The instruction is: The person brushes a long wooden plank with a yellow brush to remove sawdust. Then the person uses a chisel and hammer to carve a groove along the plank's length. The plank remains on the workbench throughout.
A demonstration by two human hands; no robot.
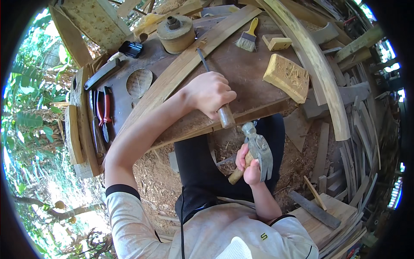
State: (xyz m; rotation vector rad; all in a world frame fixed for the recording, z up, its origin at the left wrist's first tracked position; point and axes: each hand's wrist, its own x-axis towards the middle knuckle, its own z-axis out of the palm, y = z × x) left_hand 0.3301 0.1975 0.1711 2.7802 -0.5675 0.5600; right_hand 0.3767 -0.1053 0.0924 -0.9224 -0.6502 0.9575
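Note:
My left hand (210, 93) is closed around a chisel (225, 115). Its wooden handle end points back toward me, and its narrow metal blade slants away to a long flat plank (192, 62) lying diagonally across the workbench. Beside the blade's tip, a small pale cut mark shows in the plank. Lower down, over my lap, my right hand (251, 169) grips a claw hammer (261, 150) by its short wooden handle, close under the head. The hammer's striking face is just below the chisel handle's end, apart from it.
On the brown workbench (241, 82) lie a paintbrush (248, 36), a yellowish wood block (286, 77), red-handled pliers (105, 110) and a round wooden disc (139, 83). A round wooden piece (175, 32) stands at the back. A curved timber (319, 64) borders the right; stacked offcuts lie beyond.

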